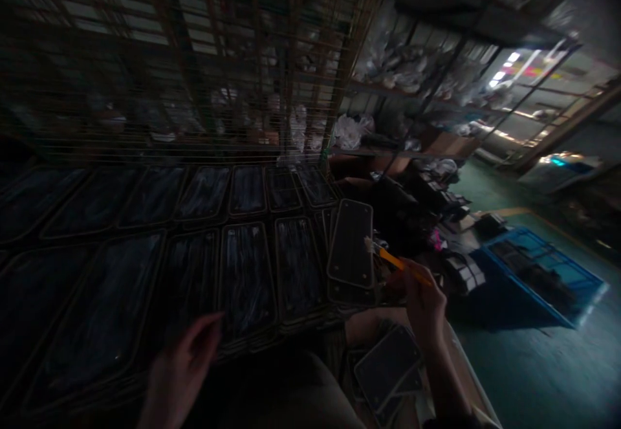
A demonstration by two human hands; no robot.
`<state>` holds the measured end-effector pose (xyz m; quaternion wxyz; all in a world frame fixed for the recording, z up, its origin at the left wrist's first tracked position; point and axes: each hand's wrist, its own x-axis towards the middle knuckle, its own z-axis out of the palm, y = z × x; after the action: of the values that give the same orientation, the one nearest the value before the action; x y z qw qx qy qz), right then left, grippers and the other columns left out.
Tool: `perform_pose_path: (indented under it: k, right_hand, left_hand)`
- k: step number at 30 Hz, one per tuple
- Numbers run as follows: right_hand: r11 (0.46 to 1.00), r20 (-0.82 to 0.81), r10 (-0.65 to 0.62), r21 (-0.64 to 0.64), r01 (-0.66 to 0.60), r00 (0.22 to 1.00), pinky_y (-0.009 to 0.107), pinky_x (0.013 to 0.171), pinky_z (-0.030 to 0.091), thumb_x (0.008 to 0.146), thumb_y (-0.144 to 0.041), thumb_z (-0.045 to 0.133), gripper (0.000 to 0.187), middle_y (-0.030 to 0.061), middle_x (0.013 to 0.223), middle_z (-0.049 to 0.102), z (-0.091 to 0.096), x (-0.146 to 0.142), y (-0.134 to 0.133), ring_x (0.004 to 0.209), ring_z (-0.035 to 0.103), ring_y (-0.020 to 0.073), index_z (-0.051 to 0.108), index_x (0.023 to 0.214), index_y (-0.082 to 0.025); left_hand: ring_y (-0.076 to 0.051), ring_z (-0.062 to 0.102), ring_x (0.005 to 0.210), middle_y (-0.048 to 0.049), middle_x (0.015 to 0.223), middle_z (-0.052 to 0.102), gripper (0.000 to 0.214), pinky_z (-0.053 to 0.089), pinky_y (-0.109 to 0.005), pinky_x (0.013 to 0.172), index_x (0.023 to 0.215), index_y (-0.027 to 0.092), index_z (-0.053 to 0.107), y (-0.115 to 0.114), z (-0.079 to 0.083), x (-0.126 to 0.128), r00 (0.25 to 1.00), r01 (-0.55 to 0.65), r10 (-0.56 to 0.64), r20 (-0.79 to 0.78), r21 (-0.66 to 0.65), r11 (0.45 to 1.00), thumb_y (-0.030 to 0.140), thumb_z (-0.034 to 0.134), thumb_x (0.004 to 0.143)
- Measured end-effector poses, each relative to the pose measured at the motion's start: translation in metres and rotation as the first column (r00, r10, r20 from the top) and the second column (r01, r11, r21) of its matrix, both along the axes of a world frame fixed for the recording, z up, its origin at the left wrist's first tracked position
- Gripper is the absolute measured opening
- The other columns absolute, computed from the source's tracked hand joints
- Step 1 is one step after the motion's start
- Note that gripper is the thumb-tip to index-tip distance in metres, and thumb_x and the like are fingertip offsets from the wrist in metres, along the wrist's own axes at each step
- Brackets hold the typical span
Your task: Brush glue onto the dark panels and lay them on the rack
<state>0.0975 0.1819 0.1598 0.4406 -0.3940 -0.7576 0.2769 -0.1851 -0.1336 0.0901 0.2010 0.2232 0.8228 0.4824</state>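
My right hand (423, 299) is closed round the orange handle of a brush (391, 259). The brush's pale bristles are at the right edge of a dark rectangular panel (351, 241) with rounded corners; whether they touch it I cannot tell. That panel lies on top of others like it. Over the front edge of the stacked panels is my left hand (187, 358), blurred, its fingers partly spread and holding nothing visible. Close by it, several dark panels (247, 274) lie in two rows, with whitish streaks across their faces.
A wire mesh cage (252, 60) rises behind the rows. Shelves with clear plastic bags (354, 130) stand beyond it. At the right, a blue crate (524, 286) holds dark items on a green floor. More dark panels (388, 365) sit in a cardboard box by my right forearm.
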Motion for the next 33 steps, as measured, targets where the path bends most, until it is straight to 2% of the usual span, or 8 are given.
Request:
perform_pose_path:
  k: [3,4,7,10,15,21,27,33]
  right_hand:
    - [0.998,0.047,0.067,0.014,-0.067,0.997,0.028,0.066,0.057,0.098,-0.044,0.048,0.035,0.0044,0.081,0.070,-0.003,-0.003,0.032,0.071,0.069,0.0189,0.060,0.117,-0.018]
    - [0.996,0.051,0.091,0.015,-0.092,0.995,0.029,0.068,0.057,0.098,-0.044,0.047,0.035,0.0041,0.081,0.070,-0.004,-0.004,0.043,0.072,0.070,0.0188,0.060,0.118,-0.018]
    - [0.987,0.052,0.160,0.016,-0.161,0.986,0.029,0.071,0.058,0.099,-0.043,0.045,0.035,0.0044,0.083,0.070,-0.003,-0.011,0.074,0.075,0.070,0.0190,0.058,0.119,-0.019]
    - [0.981,0.102,0.181,0.059,-0.188,0.978,0.028,0.071,0.057,0.099,-0.040,0.043,0.032,0.0044,0.083,0.070,-0.003,-0.018,0.102,0.075,0.069,0.0187,0.058,0.119,-0.019]
    - [0.958,0.210,0.224,0.129,-0.254,0.952,0.026,0.068,0.054,0.099,-0.034,0.041,0.031,0.0050,0.085,0.071,-0.006,-0.033,0.144,0.076,0.069,0.0192,0.057,0.120,-0.018]
    - [0.926,0.371,0.202,0.229,-0.300,0.906,0.025,0.066,0.051,0.098,-0.029,0.042,0.027,0.0062,0.095,0.071,-0.013,-0.051,0.172,0.081,0.069,0.0201,0.059,0.117,-0.020]
    - [0.912,0.449,0.244,0.196,-0.361,0.860,0.024,0.061,0.047,0.098,-0.026,0.043,0.024,0.0045,0.091,0.071,-0.021,-0.046,0.163,0.077,0.069,0.0199,0.060,0.114,-0.021]
    - [0.921,0.430,0.299,0.105,-0.376,0.852,0.024,0.066,0.049,0.099,-0.025,0.041,0.025,0.0023,0.082,0.070,-0.014,-0.023,0.137,0.074,0.069,0.0186,0.056,0.119,-0.021]
  left_hand:
    - [-0.016,0.062,0.054,-0.0012,0.069,0.066,0.036,0.048,-0.025,0.053,0.100,0.021,0.065,0.088,0.003,0.052,0.928,0.350,-0.358,0.099,0.093,0.932,0.049,0.054,0.081]
    - [-0.015,0.062,0.053,-0.0015,0.074,0.066,0.037,0.047,-0.024,0.050,0.103,0.020,0.063,0.114,0.003,0.064,0.901,0.400,-0.415,0.124,0.130,0.907,0.049,0.052,0.083]
    - [-0.013,0.059,0.047,-0.0010,0.079,0.063,0.043,0.042,-0.023,0.043,0.111,0.018,0.054,0.174,0.001,0.083,0.872,0.446,-0.469,0.138,0.167,0.879,0.051,0.048,0.085]
    - [-0.013,0.057,0.044,0.0022,0.066,0.060,0.037,0.039,-0.023,0.046,0.105,0.018,0.053,0.207,0.000,0.086,0.889,0.458,-0.458,-0.009,0.026,0.889,0.050,0.045,0.089]
    - [-0.016,0.062,0.058,-0.0003,0.061,0.060,0.027,0.034,-0.023,0.054,0.080,0.020,0.053,0.225,0.000,0.086,0.873,0.374,-0.418,-0.253,-0.204,0.905,0.044,0.048,0.092]
    - [-0.018,0.064,0.061,-0.0028,0.065,0.065,0.029,0.032,-0.024,0.054,0.077,0.020,0.055,0.231,-0.002,0.091,0.878,0.335,-0.405,-0.256,-0.276,0.901,0.045,0.051,0.091]
    - [-0.021,0.067,0.069,-0.0068,0.072,0.069,0.029,0.032,-0.025,0.055,0.086,0.018,0.057,0.237,-0.005,0.095,0.893,0.261,-0.357,-0.276,-0.329,0.908,0.046,0.053,0.090]
    - [-0.017,0.063,0.061,-0.0026,0.064,0.064,0.029,0.032,-0.023,0.053,0.075,0.020,0.054,0.238,-0.006,0.089,0.909,0.336,-0.381,-0.170,-0.244,0.910,0.045,0.054,0.088]
